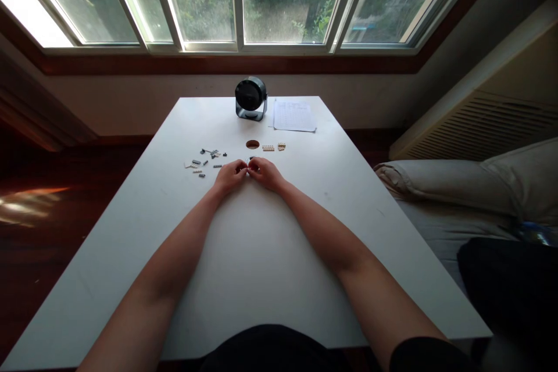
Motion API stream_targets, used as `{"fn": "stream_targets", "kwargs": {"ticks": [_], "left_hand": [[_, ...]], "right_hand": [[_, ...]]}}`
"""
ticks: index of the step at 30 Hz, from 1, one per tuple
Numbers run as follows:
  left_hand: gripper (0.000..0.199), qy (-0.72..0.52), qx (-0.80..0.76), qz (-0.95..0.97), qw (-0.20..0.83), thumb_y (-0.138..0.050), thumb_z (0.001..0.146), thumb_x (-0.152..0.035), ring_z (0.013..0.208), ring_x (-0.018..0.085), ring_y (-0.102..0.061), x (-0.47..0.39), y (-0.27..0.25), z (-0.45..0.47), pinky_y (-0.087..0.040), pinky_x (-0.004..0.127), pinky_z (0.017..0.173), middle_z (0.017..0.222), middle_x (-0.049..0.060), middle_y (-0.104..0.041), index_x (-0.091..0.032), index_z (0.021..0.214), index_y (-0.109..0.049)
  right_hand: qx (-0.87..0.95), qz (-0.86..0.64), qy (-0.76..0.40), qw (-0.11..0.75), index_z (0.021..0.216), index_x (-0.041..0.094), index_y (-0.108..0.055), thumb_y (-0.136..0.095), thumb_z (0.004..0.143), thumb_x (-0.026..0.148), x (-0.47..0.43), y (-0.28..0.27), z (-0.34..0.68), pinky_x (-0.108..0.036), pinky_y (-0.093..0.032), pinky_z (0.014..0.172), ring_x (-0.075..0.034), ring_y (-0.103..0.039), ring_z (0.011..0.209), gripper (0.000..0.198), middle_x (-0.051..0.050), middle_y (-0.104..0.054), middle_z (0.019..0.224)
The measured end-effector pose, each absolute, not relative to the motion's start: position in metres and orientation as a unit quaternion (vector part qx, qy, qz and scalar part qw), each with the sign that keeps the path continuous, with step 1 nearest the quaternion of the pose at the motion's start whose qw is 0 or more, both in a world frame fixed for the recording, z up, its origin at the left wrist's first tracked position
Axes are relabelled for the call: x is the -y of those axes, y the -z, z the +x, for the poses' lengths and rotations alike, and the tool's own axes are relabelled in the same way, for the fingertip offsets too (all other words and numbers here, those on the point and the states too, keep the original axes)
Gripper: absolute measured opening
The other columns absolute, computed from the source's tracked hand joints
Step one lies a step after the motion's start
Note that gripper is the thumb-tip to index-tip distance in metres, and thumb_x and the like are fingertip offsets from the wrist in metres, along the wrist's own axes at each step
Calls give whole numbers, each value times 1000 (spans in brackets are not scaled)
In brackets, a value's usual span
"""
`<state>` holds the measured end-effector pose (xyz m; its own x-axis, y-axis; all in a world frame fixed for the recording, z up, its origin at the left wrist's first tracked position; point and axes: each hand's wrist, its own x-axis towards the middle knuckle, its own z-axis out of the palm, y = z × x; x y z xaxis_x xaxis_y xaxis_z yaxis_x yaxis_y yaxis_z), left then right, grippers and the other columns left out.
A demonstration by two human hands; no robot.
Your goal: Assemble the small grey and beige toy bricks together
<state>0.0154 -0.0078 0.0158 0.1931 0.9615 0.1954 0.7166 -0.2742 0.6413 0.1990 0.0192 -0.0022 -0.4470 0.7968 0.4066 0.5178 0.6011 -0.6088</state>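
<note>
My left hand (229, 176) and my right hand (265, 173) meet over the middle of the white table (270, 256), fingertips pinched close together. Between them shows a bit of something small, partly dark and partly pale; my fingers cover most of it, so its kind is unclear. Left of my left hand lie scattered small grey brick-like pieces (196, 162), with a few pale ones (197, 172) among them. One grey piece (217, 166) lies right beside that hand. Beyond my right hand, small tan pieces sit in two groups, a wider one (268, 148) and a narrower one (281, 146).
A black round fan-like device (250, 95) on a stand is at the table's far edge, with a printed sheet of paper (294, 115) to its right. Just past my hands is a brown round opening or disc (252, 144). A cushioned seat (444, 186) flanks the right side.
</note>
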Motion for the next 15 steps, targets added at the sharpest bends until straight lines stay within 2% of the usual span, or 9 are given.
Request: {"fn": "stream_targets", "kwargs": {"ticks": [15], "left_hand": [[23, -292, -564, 745, 203, -53, 86, -34, 84, 21, -64, 9, -17, 15, -48, 31, 79, 94, 4, -74, -24, 97, -70]], "right_hand": [[821, -410, -214, 336, 90, 21, -61, -60, 84, 26, -19, 2, 199, -27, -40, 73, -17, -53, 80, 8, -2, -63, 86]]}}
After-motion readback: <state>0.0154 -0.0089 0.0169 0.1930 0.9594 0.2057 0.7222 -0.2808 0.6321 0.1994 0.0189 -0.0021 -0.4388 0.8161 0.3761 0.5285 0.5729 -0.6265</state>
